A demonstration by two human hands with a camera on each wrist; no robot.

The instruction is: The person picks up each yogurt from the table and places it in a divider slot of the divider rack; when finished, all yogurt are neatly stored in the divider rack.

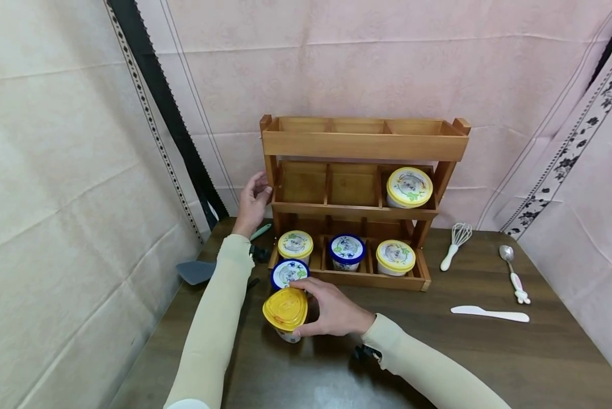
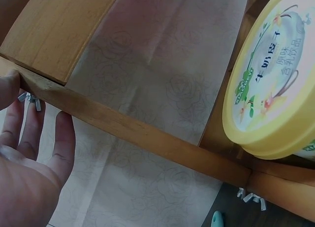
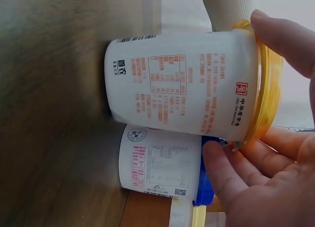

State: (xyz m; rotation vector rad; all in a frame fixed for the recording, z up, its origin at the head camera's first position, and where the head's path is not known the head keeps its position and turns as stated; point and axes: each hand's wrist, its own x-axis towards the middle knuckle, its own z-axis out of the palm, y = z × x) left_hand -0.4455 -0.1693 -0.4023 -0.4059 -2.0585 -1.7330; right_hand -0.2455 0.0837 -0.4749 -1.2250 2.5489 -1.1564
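Observation:
My left hand (image 1: 252, 204) grips the left side post of a three-tier wooden shelf (image 1: 364, 146). In the left wrist view, the thumb and fingers lie on either side of the post, near a metal wing nut (image 2: 30, 100). My right hand (image 1: 331, 309) holds a white tub with an orange-yellow lid (image 1: 285, 309) by its rim, in front of the shelf. One finger reaches the lid of a blue-lidded tub (image 1: 290, 274) beside it. Printed text covers the held tub's side (image 3: 182, 84) in the right wrist view.
The bottom tier holds a yellow-lidded tub (image 1: 295, 245), a blue-lidded tub (image 1: 347, 250) and another yellow-lidded tub (image 1: 395, 257). One more yellow-lidded tub (image 1: 409, 187) sits in the middle tier. A whisk (image 1: 457, 244), spoon (image 1: 513, 272) and white knife (image 1: 490, 313) lie right; a grey-blue spatula (image 1: 196, 272) lies left.

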